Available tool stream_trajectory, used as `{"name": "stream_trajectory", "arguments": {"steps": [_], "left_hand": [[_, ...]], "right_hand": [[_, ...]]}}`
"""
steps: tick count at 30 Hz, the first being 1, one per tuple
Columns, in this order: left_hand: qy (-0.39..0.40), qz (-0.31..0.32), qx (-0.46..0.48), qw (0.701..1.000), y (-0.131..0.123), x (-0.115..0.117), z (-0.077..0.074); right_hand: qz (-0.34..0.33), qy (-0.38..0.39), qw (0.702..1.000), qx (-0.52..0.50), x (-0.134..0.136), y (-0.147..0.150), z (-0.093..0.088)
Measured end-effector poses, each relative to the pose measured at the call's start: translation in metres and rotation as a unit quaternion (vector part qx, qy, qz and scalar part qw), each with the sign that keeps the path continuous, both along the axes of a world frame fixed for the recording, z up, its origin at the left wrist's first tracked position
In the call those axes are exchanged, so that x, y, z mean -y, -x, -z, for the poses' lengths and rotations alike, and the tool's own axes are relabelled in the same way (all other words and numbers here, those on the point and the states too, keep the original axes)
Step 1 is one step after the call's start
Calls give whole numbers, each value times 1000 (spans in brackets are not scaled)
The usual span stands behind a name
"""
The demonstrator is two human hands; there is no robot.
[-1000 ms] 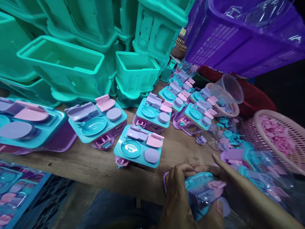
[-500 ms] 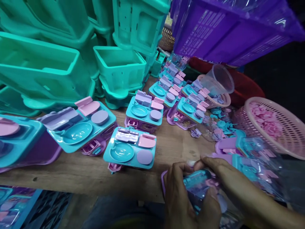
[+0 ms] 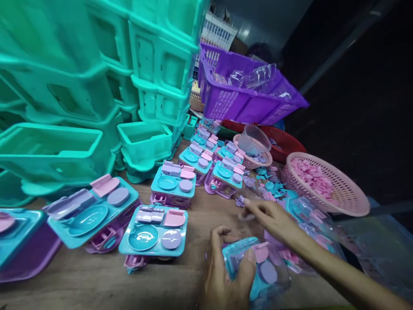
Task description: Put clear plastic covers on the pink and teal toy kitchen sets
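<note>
My left hand (image 3: pixel 222 271) is closed around a small toy kitchen unit (image 3: pixel 230 254) with a turquoise top, a pink piece and a lilac disc. A clear plastic cover (image 3: pixel 280 273) sits around the unit's right part. My right hand (image 3: pixel 269 217) stretches over the table beyond it, its fingertips beside a small purple plastic piece (image 3: pixel 239 200). Its fingers look apart, though the lower ones are blurred. Left of my hands stands another toy kitchen (image 3: pixel 153 232) with a turquoise basin, a pink piece and a lilac disc.
Several more toy kitchens (image 3: pixel 172 183) stand in rows on the wooden table (image 3: pixel 206 224). Stacked green plastic housings (image 3: pixel 145 146) rise at the left. A pink basket (image 3: pixel 342 189) of pink parts, loose turquoise parts (image 3: pixel 274 187) and a purple crate (image 3: pixel 245 103) are on the right and behind.
My right hand has left the toy kitchen and moved forward to the small purple piece. My left hand still holds the toy kitchen. The view has tilted upward, showing more of the crate.
</note>
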State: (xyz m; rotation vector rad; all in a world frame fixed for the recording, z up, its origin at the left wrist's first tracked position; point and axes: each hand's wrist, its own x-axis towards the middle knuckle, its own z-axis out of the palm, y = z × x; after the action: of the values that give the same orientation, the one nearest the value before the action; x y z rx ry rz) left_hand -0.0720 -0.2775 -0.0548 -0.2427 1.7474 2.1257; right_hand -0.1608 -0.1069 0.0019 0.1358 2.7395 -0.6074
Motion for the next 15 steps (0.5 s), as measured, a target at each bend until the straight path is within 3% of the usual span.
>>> {"name": "stream_trajectory", "arguments": {"steps": [3,7,9,12,15], "left_hand": [[-12,18,-57,998,6,-18,4],[-32,60,-122,990,7,-51,12],[-35,82,-170,981,10,-62,14],[-14,93,-250,964,21,-65,10],[87,27,-325,941,49,-54,0]], "right_hand": [[-29,-120,990,-70,-31,32,-6],[-41,-182,980,-68,-61,59,1],[-38,-177,979,-92,-70,64,0],[-21,-123,982,-143,-78,61,-19],[3,-17,985,-172,-76,38,-49]]}}
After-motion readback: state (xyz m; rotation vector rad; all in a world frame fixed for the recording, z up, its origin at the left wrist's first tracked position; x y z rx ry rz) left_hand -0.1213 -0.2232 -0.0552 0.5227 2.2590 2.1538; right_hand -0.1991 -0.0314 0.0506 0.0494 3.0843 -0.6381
